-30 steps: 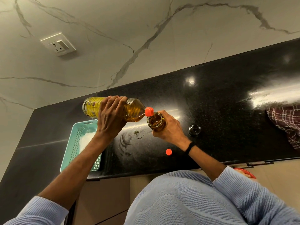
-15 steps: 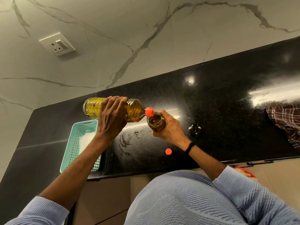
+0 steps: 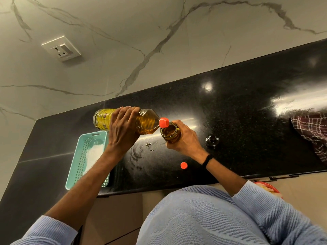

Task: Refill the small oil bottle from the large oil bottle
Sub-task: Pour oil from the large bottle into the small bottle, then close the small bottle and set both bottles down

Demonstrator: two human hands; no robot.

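2 bottles are meeting mouth to mouth at the counter [image 3: 247,103]. The left hand [image 3: 122,128] is wrapping its fingers round the large bottle [image 3: 146,123], which is lying nearly level. The right hand [image 3: 187,138] is gripping the small bottle [image 3: 170,132]. Almost nothing is shifting since 1 second ago, so pouring is probably continuing. Also lying here: 1 orange cap [image 3: 183,165], 1 dark lid [image 3: 212,140], 1 basket [image 3: 77,167], 1 checked cloth [image 3: 313,131].

Teal basket [image 3: 77,162] at L end of counter [image 3: 247,103], checked cloth [image 3: 313,131] far R, socket [image 3: 61,48] on wall.

Large oil bottle [image 3: 146,122] tilted, spout over open small oil bottle [image 3: 170,132]
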